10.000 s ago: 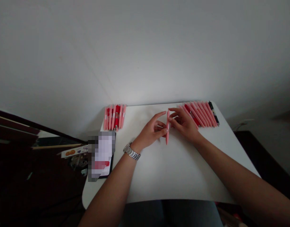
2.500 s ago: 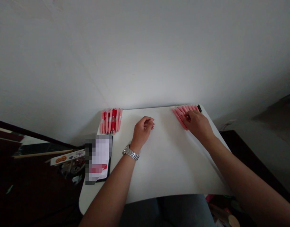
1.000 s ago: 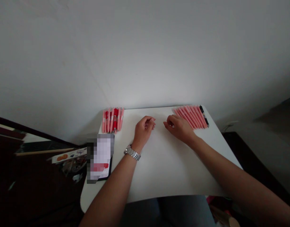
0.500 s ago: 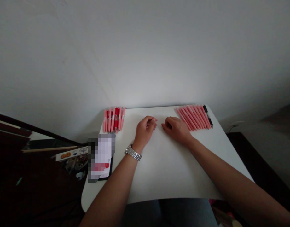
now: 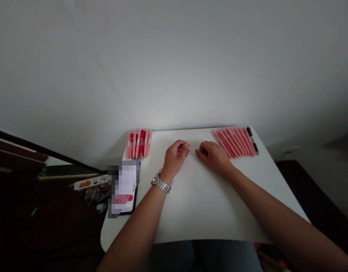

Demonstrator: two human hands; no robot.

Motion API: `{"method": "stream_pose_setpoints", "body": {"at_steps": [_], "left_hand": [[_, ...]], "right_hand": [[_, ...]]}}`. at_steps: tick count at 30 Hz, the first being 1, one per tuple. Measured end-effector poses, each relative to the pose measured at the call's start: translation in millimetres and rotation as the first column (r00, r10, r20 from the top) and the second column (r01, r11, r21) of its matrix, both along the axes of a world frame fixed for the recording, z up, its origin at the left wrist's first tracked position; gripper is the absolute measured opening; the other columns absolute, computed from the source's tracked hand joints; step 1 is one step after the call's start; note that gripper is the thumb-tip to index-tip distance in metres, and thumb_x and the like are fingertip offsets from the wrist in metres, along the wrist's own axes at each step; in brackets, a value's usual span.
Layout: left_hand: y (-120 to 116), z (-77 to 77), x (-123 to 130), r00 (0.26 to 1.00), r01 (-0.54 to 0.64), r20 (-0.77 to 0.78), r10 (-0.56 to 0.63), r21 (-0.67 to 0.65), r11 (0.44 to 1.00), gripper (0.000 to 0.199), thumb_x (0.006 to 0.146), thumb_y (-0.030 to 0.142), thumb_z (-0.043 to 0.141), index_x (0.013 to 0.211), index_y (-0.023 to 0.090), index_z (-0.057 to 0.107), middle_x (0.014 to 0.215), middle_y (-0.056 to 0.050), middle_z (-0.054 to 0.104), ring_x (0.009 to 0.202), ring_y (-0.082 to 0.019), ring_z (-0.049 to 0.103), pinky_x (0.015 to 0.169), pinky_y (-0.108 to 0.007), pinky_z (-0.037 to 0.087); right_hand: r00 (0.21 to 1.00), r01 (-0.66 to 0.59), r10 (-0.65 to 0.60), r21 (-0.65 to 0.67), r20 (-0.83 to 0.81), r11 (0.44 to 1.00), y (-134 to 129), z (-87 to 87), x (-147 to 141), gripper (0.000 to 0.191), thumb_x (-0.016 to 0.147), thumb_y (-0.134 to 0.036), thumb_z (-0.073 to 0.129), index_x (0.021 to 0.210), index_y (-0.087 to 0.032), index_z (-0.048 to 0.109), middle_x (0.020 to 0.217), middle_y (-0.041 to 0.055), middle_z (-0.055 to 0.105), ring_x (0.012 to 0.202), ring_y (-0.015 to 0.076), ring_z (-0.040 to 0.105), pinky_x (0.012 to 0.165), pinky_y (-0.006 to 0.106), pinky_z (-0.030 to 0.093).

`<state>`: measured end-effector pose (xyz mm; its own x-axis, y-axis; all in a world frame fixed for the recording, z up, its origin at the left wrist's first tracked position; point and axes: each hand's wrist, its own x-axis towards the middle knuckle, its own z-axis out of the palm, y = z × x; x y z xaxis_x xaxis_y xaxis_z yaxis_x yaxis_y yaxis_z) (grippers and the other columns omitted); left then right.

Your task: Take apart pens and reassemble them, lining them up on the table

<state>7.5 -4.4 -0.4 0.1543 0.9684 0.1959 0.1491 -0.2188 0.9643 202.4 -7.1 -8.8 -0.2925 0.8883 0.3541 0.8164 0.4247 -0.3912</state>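
Note:
My left hand rests on the white table with its fingers loosely curled in and nothing seen in them; a silver metal watch circles that wrist. Facing it across a small gap, my right hand also lies with curled fingers, and no object shows in its grasp. Just beyond the right hand is a slanted row of pink pens in clear sleeves, with a black pen at its right end. To the left of my left hand lies a smaller bundle of pink and red pens.
A phone, its screen partly blurred out, lies at the table's left edge. A pale wall rises directly behind the table. Dark clutter sits on the lower left, and a dark surface stands at the right.
The whole view has shifted slightly, so the table and pens appear a little farther right. Both hands keep nearly the same pose and place on the table.

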Motion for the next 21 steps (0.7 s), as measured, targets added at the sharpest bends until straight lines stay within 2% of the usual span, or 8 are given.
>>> {"method": "stream_pose_setpoints", "body": {"at_steps": [5, 10, 13, 16, 21], "left_hand": [[-2, 1.1, 2, 0.997, 0.036, -0.065, -0.036, -0.004, 0.999, 0.024, 0.097, 0.039, 0.055, 0.098, 0.018, 0.065, 0.083, -0.003, 0.070, 0.073, -0.013, 0.066, 0.069, -0.024, 0.054], [-4, 11.7, -1, 0.953, 0.068, -0.302, -0.031, 0.113, 0.991, 0.016, 0.097, 0.029, 0.053, 0.098, 0.021, 0.066, 0.092, -0.003, 0.073, 0.082, -0.015, 0.068, 0.078, -0.027, 0.053], [-3, 19.8, -10, 0.918, 0.080, -0.397, -0.016, 0.146, 0.986, 0.015, 0.096, 0.025, 0.052, 0.097, 0.022, 0.067, 0.095, -0.003, 0.074, 0.082, -0.016, 0.067, 0.078, -0.028, 0.052], [-2, 28.1, -26, 0.865, 0.001, -0.490, 0.106, 0.214, 0.977, 0.014, 0.095, 0.023, 0.052, 0.099, 0.023, 0.066, 0.095, -0.004, 0.073, 0.082, -0.018, 0.066, 0.078, -0.030, 0.050], [-1, 44.7, -63, 0.649, -0.161, -0.666, 0.366, 0.350, 0.923, 0.014, 0.094, 0.024, 0.051, 0.095, 0.022, 0.064, 0.089, -0.005, 0.069, 0.081, -0.021, 0.063, 0.076, -0.033, 0.048]], "right_hand": [[1.000, -0.002, 0.002, 0.000, -0.018, 1.000, 0, -0.6, 1, 0.025, 0.094, -0.029, 0.060, 0.073, -0.022, 0.048, 0.072, 0.0023, 0.058, 0.068, 0.0175, 0.048, 0.064, 0.030, 0.031], [0.999, -0.003, 0.003, -0.004, -0.034, 1.000, -1, 0.8, 0, 0.025, 0.093, -0.030, 0.060, 0.073, -0.022, 0.048, 0.071, 0.0026, 0.058, 0.067, 0.0174, 0.048, 0.063, 0.030, 0.031], [1.000, -0.002, 0.002, -0.019, -0.031, 1.000, -1, 1.8, 0, 0.025, 0.094, -0.031, 0.059, 0.073, -0.022, 0.048, 0.072, 0.0029, 0.058, 0.067, 0.0176, 0.049, 0.064, 0.030, 0.031], [1.000, -0.003, 0.002, -0.033, -0.029, 0.999, -1, 2.3, 1, 0.025, 0.094, -0.032, 0.058, 0.073, -0.022, 0.049, 0.073, 0.0034, 0.059, 0.068, 0.0179, 0.050, 0.064, 0.031, 0.032], [0.999, -0.001, 0.000, -0.033, -0.049, 0.999, -1, 2.7, 1, 0.025, 0.094, -0.032, 0.057, 0.073, -0.022, 0.050, 0.073, 0.0034, 0.060, 0.067, 0.0176, 0.050, 0.064, 0.031, 0.032]]}}
